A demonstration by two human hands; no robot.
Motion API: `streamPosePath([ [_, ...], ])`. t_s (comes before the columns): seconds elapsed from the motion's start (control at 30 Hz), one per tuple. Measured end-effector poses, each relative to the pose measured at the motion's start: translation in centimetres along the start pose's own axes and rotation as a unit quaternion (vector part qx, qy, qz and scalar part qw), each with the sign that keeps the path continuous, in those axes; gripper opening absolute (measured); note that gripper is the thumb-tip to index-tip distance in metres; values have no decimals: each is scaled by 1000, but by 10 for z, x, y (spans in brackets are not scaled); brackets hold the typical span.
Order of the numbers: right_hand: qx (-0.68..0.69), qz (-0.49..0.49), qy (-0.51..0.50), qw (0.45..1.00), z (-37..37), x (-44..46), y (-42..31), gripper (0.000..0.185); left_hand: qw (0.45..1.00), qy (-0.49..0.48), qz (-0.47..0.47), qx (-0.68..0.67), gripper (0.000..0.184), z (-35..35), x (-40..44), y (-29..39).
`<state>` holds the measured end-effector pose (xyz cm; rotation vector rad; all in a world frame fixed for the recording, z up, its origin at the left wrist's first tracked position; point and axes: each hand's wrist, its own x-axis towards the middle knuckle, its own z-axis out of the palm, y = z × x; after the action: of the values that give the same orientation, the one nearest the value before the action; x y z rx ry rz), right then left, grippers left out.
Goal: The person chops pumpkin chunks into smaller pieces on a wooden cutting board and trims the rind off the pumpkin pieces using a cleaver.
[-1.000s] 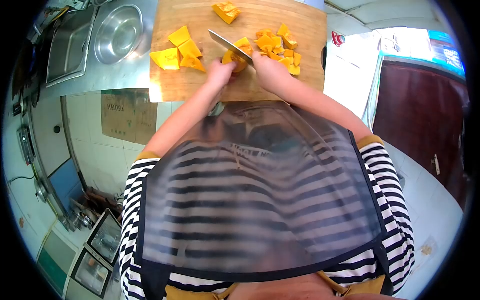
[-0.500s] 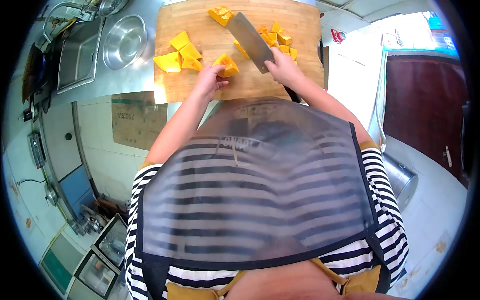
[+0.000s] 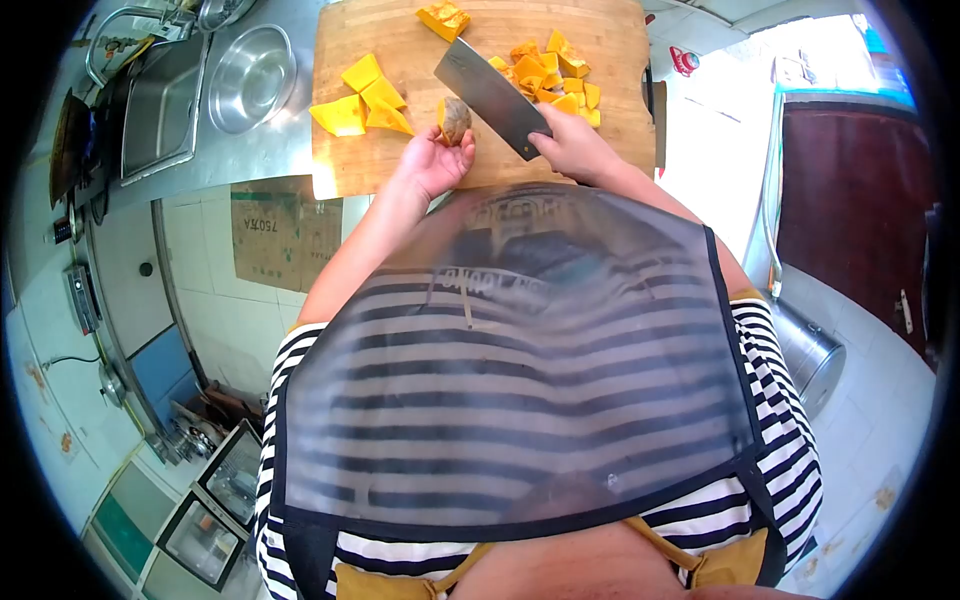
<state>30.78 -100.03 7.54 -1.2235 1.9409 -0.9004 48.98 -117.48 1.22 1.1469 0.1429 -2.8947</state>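
Note:
My left hand [image 3: 438, 163], palm turned up, grips a pumpkin piece [image 3: 455, 120] whose brownish rind faces the cleaver. In my right hand [image 3: 577, 145] is a cleaver [image 3: 492, 98], its broad blade slanting up and left over the wooden cutting board [image 3: 350, 170]. The blade is just right of the held piece; whether they touch I cannot tell. Larger orange pumpkin chunks [image 3: 380, 93] lie left of my left hand. Smaller cut pumpkin pieces [image 3: 545, 70] are heaped beyond my right hand. Another pumpkin chunk [image 3: 443, 18] rests at the board's far side, near the blade's tip.
Left of the board, a steel bowl [image 3: 252, 80] stands on the metal counter [image 3: 285, 150] beside a sink [image 3: 165, 110]. A wok [image 3: 70, 150] is at the far left. A large metal pot [image 3: 808, 360] stands low on the right, near a dark red panel [image 3: 850, 210].
My left hand has rolled palm up, turning the pumpkin piece from orange flesh to rind and raising it slightly. The cleaver has shifted a little left and lower, its blade tilted flatter.

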Motion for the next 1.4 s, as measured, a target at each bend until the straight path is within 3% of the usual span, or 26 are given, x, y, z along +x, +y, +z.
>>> streamPosePath([
  [0.07,-28,-33,15,999,3,3,-1,23,1000,18,8,3,41,-3,4,0],
  [0.17,-17,30,-26,999,1,4,-10,23,1000,2,-29,2,53,-6,7,0],
  [0.23,-28,-17,-8,999,6,8,-3,24,994,17,-46,103,54,1,4,-1],
  [0.37,-36,11,-17,999,7,12,-1,23,967,98,6,237,44,13,-3,-9],
  [0.43,-44,29,-21,998,7,12,4,24,887,186,147,397,42,17,-8,-12],
  [0.47,-43,30,-21,998,7,11,6,24,887,187,147,397,42,17,-7,-11],
  [0.53,-47,21,-16,999,7,9,9,24,775,182,307,522,45,15,-6,-11],
  [0.63,-49,28,-20,998,7,9,14,25,776,139,359,500,46,20,-7,-18],
  [0.87,-84,27,-30,996,5,10,9,28,776,174,346,497,44,27,-2,-19],
  [1.03,-140,22,-41,989,-2,8,-2,31,812,188,296,466,46,27,-1,-17],
  [1.17,-132,30,-44,990,-2,9,-2,31,829,174,300,439,46,23,-3,-16],
  [1.23,-113,30,-42,992,0,10,0,31,869,135,276,389,45,21,-4,-13],
  [1.4,-68,43,-41,996,4,11,6,30,851,133,283,422,46,27,-7,-15],
])
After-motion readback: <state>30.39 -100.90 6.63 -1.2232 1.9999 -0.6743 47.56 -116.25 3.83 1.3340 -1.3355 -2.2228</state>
